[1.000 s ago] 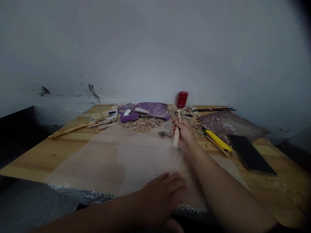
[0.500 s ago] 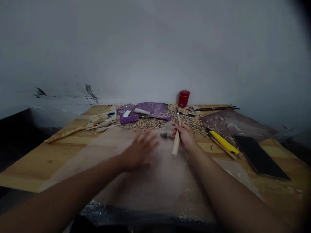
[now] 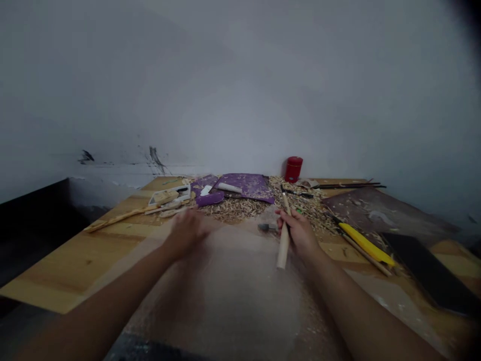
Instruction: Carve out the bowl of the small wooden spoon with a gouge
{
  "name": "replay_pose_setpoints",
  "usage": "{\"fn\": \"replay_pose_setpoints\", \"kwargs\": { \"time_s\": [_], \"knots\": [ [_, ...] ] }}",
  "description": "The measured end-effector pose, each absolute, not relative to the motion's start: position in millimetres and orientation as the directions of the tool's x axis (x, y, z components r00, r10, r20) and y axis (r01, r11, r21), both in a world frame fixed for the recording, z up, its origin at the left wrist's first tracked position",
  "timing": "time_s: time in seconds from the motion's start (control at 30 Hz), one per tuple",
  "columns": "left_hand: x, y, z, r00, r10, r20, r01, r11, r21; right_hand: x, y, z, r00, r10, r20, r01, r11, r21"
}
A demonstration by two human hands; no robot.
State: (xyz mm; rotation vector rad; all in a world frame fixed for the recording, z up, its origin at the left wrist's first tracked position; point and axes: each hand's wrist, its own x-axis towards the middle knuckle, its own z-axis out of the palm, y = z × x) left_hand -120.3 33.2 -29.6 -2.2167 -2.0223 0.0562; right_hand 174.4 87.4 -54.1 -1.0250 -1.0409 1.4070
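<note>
My right hand (image 3: pixel 302 234) is closed around a wood-carving chisel (image 3: pixel 283 249). Its pale wooden handle points down toward me, and its thin metal end points away at the shavings. A small dark grey tool head (image 3: pixel 265 227) lies just left of these fingers. My left hand (image 3: pixel 187 231) is smeared by motion over the far left part of a translucent plastic sheet (image 3: pixel 240 286); its fingers are too blurred to read. Just beyond it are pale wooden pieces (image 3: pixel 173 205) and a white tray (image 3: pixel 155 200) with a wooden block in it.
Wood shavings (image 3: pixel 240 209) cover the table's back middle around purple cloth-like pieces (image 3: pixel 248 185). A red can (image 3: pixel 293 169) stands near the wall. To the right lie a yellow-handled knife (image 3: pixel 366 243), a stick (image 3: pixel 370 258), a dark flat slab (image 3: pixel 424 268) and thin dark rods (image 3: pixel 349 186).
My left hand has swung left and away from the right hand, toward the wooden pieces. The right hand still holds the chisel. The whole view has shifted slightly down and right.
</note>
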Motion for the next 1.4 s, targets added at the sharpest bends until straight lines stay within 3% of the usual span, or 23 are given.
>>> {"fn": "replay_pose_setpoints", "kwargs": {
  "time_s": [0.03,0.07,0.13,0.17,0.23,0.3,0.33,0.47,0.53,0.6,0.67,0.73,0.9,1.07,1.23,1.4],
  "knots": [
    [-106,21,-34,0.188,0.981,0.046,0.976,-0.181,-0.123,174,87,-55,-0.073,0.996,-0.046,-0.244,-0.063,-0.968],
    [-90,9,-40,0.386,0.922,0.003,0.918,-0.384,-0.1,174,87,-55,-0.074,0.996,-0.046,-0.236,-0.063,-0.97],
    [-66,-9,-51,0.727,0.683,-0.07,0.685,-0.729,0.0,173,86,-55,-0.079,0.996,-0.048,-0.213,-0.064,-0.975],
    [-62,-11,-55,0.783,0.614,-0.102,0.62,-0.783,0.045,173,86,-55,-0.082,0.995,-0.049,-0.198,-0.064,-0.978],
    [-73,-1,-56,0.706,0.688,-0.165,0.704,-0.707,0.068,173,84,-54,-0.078,0.996,-0.048,-0.16,-0.06,-0.985],
    [-101,20,-52,0.357,0.926,-0.126,0.931,-0.363,-0.029,173,82,-52,-0.066,0.997,-0.044,-0.112,-0.052,-0.992],
    [-117,32,-50,0.227,0.971,-0.077,0.971,-0.232,-0.058,173,82,-52,-0.057,0.997,-0.042,-0.083,-0.047,-0.995],
    [-140,54,-45,0.014,0.999,0.052,0.996,-0.01,-0.083,176,85,-50,-0.034,0.999,-0.033,0.087,-0.03,-0.996],
    [-118,48,-47,0.063,0.995,0.072,0.995,-0.057,-0.076,181,90,-51,-0.042,0.998,-0.038,0.213,-0.028,-0.977],
    [-82,34,-50,0.291,0.955,0.053,0.956,-0.289,-0.05,186,95,-53,-0.069,0.996,-0.052,0.364,-0.023,-0.931],
    [-48,20,-53,0.598,0.802,0.009,0.802,-0.598,0.0,191,99,-54,-0.105,0.992,-0.068,0.52,-0.004,-0.854],
    [-25,9,-55,0.728,0.685,-0.011,0.685,-0.727,0.049,193,101,-55,-0.141,0.986,-0.084,0.654,0.029,-0.756],
    [-18,2,-60,0.742,0.665,-0.08,0.669,-0.73,0.142,186,98,-58,-0.204,0.973,-0.113,0.842,0.115,-0.527],
    [-20,1,-57,0.732,0.675,-0.094,0.681,-0.718,0.147,176,96,-59,-0.211,0.972,-0.1,0.905,0.155,-0.397],
    [-17,-1,-56,0.722,0.686,-0.088,0.691,-0.709,0.142,182,98,-56,-0.178,0.982,-0.057,0.909,0.142,-0.392],
    [-21,3,-55,0.722,0.686,-0.092,0.691,-0.71,0.136,199,107,-52,-0.106,0.994,0.002,0.86,0.093,-0.502]
  ]
}}
